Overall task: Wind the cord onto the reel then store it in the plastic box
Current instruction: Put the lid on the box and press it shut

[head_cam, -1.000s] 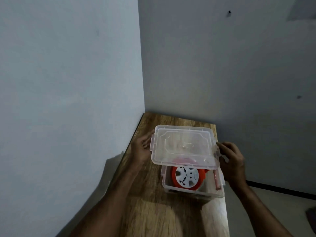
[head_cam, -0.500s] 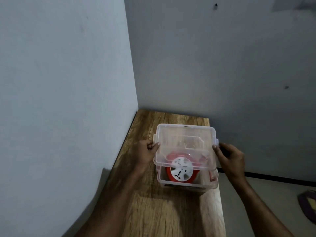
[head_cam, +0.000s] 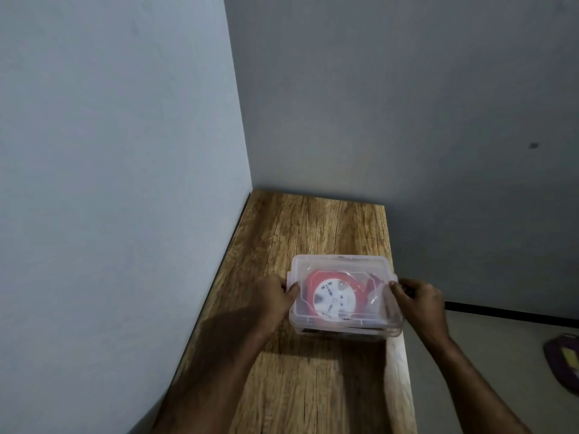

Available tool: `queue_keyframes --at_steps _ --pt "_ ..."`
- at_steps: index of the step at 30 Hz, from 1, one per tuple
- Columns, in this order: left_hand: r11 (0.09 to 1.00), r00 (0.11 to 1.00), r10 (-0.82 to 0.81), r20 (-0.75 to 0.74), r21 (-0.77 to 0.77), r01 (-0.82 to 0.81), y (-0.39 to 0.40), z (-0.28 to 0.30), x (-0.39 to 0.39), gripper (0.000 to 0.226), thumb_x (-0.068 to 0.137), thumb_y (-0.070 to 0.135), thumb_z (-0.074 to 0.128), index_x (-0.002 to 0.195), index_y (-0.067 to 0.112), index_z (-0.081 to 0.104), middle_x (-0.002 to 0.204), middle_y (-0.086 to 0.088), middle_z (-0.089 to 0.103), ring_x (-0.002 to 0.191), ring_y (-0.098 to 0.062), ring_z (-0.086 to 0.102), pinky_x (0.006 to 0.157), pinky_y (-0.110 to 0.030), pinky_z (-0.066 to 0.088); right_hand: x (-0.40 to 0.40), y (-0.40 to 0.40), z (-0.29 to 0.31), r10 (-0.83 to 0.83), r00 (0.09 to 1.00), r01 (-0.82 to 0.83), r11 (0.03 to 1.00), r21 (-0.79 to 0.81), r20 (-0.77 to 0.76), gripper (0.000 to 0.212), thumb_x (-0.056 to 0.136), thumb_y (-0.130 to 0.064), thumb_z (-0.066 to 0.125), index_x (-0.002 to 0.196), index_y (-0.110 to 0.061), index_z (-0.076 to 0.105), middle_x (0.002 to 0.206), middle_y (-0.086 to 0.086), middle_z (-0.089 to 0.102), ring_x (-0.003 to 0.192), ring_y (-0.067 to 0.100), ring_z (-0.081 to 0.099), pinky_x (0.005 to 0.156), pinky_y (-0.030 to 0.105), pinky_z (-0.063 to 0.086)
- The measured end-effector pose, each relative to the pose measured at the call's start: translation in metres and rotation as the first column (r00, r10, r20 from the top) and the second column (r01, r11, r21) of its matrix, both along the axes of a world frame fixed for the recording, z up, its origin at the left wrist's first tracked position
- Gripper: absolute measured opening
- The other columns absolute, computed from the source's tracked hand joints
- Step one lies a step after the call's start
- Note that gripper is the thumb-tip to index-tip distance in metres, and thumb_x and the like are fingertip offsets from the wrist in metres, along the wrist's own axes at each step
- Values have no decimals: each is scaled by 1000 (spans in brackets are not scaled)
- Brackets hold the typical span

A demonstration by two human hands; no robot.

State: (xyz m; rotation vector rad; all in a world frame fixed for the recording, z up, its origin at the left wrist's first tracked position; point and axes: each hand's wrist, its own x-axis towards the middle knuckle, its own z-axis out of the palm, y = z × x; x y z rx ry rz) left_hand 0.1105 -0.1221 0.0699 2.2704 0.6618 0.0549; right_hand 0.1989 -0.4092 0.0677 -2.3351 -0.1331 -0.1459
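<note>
A clear plastic box stands on the wooden table, close to its right edge. Its clear lid lies flat on top of the box. Through the lid I see the orange cord reel with its white socket face, lying inside. My left hand grips the lid's left edge, thumb on top. My right hand grips the lid's right edge the same way.
The table sits in a corner, with a pale wall along its left side and a grey wall behind. Floor lies to the right, where a dark purple object shows at the frame edge.
The lid was raised and tilted above the open box; both hands have lowered it flat onto the box. The camera view has dropped toward the table.
</note>
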Motion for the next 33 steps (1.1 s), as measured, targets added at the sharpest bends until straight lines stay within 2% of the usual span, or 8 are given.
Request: queue_keyframes --at_steps 5,9,14,19,23,25,29,33 --pt "996 1000 -12 26 -84 14 2 -6 -1 27 92 38 77 90 11 78 72 8 71 65 -6 71 55 -22 55 -5 -2 -2 1 998 1 1000 29 -69 28 93 -22 70 114 -3 74 78 3 71 65 -1 62 47 4 42" --pt "984 999 -7 37 -175 14 4 -10 -2 23 91 29 79 87 7 79 75 0 77 69 -13 76 67 -42 66 -6 -3 -4 -5 995 10 999 51 -99 30 93 -22 70 115 -3 73 81 1 71 68 0 63 48 6 44" --pt "968 999 25 26 -249 -17 7 -11 2 22 91 25 79 85 4 79 75 -6 78 68 -20 78 67 -52 65 1 -1 -10 -22 978 42 995 94 -206 27 96 -20 66 114 -1 73 97 11 75 80 17 69 58 20 48" --pt "965 996 62 58 -257 -45 4 -11 0 17 88 26 82 82 11 81 69 3 77 60 -9 75 63 -45 66 4 0 -7 -24 962 67 987 148 -272 12 95 -16 67 97 -7 75 82 3 72 75 17 70 62 30 56" --pt "971 995 73 61 -232 -57 5 -12 2 21 89 28 82 85 8 81 73 -1 77 66 -14 76 64 -40 65 4 0 -12 -39 942 114 971 209 -332 4 91 -11 71 92 -11 74 79 2 73 74 18 72 62 33 58" --pt "964 995 88 56 -258 -71 7 -11 2 22 91 28 80 89 6 79 78 -3 78 72 -17 76 67 -40 64 3 3 -14 -45 939 140 956 259 -341 3 90 -11 72 91 -13 74 78 1 74 71 17 72 58 29 57" --pt "936 991 129 28 -333 -112 18 -10 5 22 95 26 76 90 5 75 86 -10 78 79 -22 77 72 -43 63 3 18 -16 -27 927 147 944 295 -375 5 90 -12 73 89 -17 71 83 6 74 76 21 73 66 39 61" --pt "922 989 149 -12 -360 -144 37 -9 5 30 98 34 71 107 5 74 98 -11 79 85 -20 75 72 -36 61 4 40 -11 -10 930 133 941 311 -368 11 90 -11 72 83 -19 68 83 8 74 76 23 73 69 45 62"
